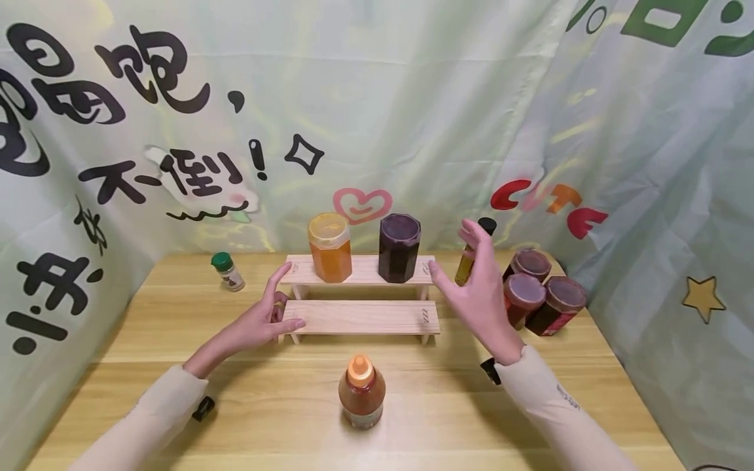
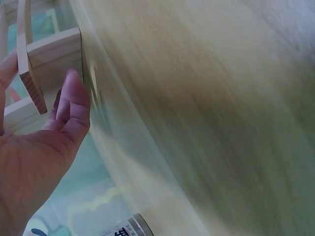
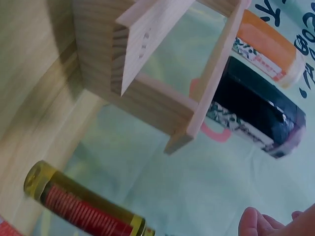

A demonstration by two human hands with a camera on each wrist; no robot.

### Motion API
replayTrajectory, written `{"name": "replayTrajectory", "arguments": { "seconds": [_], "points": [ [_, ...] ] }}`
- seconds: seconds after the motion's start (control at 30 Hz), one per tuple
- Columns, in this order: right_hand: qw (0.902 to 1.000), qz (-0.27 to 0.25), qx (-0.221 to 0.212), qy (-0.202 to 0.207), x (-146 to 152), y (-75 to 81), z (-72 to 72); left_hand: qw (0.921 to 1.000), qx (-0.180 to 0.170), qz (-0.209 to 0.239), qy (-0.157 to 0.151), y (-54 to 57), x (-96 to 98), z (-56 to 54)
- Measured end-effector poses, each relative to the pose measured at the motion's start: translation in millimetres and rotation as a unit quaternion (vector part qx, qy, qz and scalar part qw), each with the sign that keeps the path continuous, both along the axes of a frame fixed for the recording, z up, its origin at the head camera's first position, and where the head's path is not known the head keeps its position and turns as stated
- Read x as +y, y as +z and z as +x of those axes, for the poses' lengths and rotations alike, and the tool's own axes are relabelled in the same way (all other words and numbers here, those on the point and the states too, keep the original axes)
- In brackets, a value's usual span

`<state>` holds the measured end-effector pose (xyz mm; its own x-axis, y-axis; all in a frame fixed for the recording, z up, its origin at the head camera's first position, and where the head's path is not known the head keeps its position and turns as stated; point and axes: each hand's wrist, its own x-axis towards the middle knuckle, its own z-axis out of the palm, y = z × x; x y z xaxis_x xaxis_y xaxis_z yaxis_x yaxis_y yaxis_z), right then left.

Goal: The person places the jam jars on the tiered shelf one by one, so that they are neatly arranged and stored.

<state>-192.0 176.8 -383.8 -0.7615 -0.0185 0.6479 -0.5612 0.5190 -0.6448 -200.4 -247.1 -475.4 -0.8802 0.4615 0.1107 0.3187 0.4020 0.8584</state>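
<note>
A two-tier wooden rack (image 1: 359,316) stands on the table. My left hand (image 1: 254,325) holds its left end, the thumb on the lower board and curled fingers by the side. In the left wrist view that board end (image 2: 33,91) lies between thumb and fingers. My right hand (image 1: 480,297) is raised off the rack's right end, thumb and fingers spread, holding nothing. On the upper tier stand a jar of orange contents (image 1: 331,252) and a dark purple jar (image 1: 399,252). A slim oil bottle (image 3: 81,204) with a black cap is partly hidden behind my right hand.
Three dark red jars (image 1: 524,294) cluster right of my right hand. A green-capped shaker (image 1: 227,271) stands to the left of the rack. In front of it is a sauce bottle (image 1: 362,392) with an orange cap. Printed cloth (image 1: 424,118) hangs behind the table.
</note>
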Motion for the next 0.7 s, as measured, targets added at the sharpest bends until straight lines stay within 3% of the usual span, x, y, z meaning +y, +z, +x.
{"name": "replayTrajectory", "arguments": {
  "seconds": [0.17,0.4,0.7],
  "points": [
    [0.9997,-0.003,0.014,-0.018,19.0,3.1,9.2,0.9998,-0.009,-0.005,-0.017,3.3,-4.1,-2.2],
    [0.9976,0.024,0.037,-0.053,48.7,3.2,24.4,0.9987,-0.029,0.024,-0.035,4.7,-12.3,-6.6],
    [0.9965,0.029,0.007,-0.079,86.4,-3.4,35.5,0.9939,-0.07,0.078,-0.033,5.2,-8.9,-1.3]
  ]
}}
